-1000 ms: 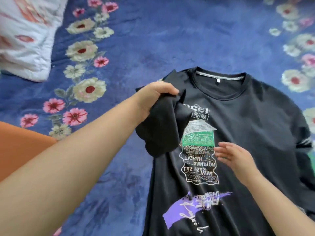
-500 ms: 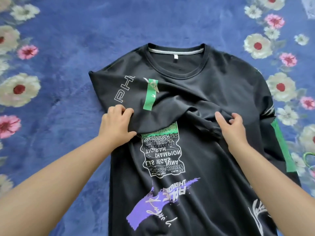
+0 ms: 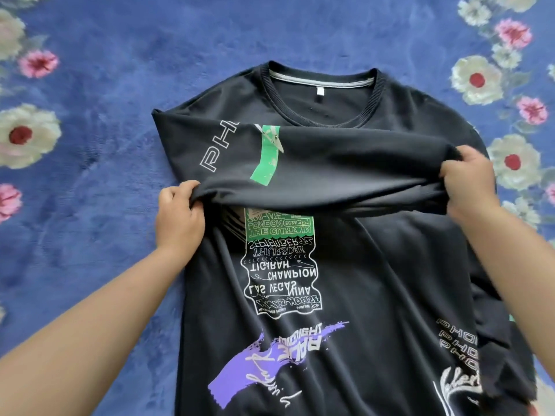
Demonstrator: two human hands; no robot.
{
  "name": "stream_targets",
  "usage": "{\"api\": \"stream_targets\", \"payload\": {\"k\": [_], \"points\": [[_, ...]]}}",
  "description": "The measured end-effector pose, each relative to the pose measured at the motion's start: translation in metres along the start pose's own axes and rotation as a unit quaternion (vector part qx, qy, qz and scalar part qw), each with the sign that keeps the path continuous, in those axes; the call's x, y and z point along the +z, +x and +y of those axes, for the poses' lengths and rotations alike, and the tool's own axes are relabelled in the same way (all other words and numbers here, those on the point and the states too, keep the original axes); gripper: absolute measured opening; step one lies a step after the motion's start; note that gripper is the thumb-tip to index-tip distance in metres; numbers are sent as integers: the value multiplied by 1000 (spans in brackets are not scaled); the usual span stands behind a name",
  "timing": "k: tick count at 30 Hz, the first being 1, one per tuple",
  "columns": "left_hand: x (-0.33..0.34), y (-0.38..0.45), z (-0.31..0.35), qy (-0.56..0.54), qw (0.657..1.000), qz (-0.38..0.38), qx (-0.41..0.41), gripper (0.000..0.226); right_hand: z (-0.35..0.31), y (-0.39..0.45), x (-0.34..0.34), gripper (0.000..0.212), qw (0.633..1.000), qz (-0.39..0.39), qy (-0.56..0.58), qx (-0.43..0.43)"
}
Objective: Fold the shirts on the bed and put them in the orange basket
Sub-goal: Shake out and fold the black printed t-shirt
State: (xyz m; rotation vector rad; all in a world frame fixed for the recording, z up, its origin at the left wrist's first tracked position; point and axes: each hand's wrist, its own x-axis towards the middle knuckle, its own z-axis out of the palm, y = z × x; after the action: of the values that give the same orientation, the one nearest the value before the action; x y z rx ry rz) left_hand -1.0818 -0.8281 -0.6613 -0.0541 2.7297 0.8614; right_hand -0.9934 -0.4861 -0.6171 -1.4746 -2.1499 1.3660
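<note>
Black cotton long-sleeved shirt with white, green and purple printing (image 3: 345, 265) is lying face up on the blue floral bed cover (image 3: 105, 70), collar pointing away from the wearer. There is only one view, the head camera, and the report follows from it.

Head view: the shirt's left-hand sleeve (image 3: 300, 169), carrying a green stripe and white lettering, is lying folded across the chest, just below the neckline. The left hand (image 3: 180, 217) is gripping the near edge of that sleeve at the fold, fingers (image 3: 168, 196) curled over the cloth and clamped on it. The right hand (image 3: 468, 187) is gripping the cuff end at the far side of the chest, fingers likewise curled and clamped on the fabric. Both hands are holding the sleeve taut and slightly raised off the body of the shirt. The other sleeve is lying along the right edge, not yet folded. The orange basket is not in view.

Judgement: the first sleeve fold is in progress, and the task is at an early stage. The next move calls for laying the sleeve flat and smooth, releasing it, then bringing the opposite sleeve across.
</note>
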Motion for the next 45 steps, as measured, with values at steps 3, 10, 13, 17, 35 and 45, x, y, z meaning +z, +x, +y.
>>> {"api": "stream_targets", "payload": {"k": [3,10,13,17,35,45], "points": [[6,0,6,-44,998,28,-35,37,1,13,2,32,998,-6,-60,33],[18,5,5,33,999,2,-5,36,23,20,15,16,979,-17,-189,69],[7,7,-4,95,994,12,52,46,21,22,14,17,977,5,-206,53],[-10,1,-29,150,986,41,64,55,9,15,9,28,981,65,-184,1],[-16,3,-55,289,942,-101,139,57,24,24,52,37,823,-163,-517,-170],[2,-2,-50,344,908,-86,222,65,19,30,43,36,779,-88,-609,-123]]}}
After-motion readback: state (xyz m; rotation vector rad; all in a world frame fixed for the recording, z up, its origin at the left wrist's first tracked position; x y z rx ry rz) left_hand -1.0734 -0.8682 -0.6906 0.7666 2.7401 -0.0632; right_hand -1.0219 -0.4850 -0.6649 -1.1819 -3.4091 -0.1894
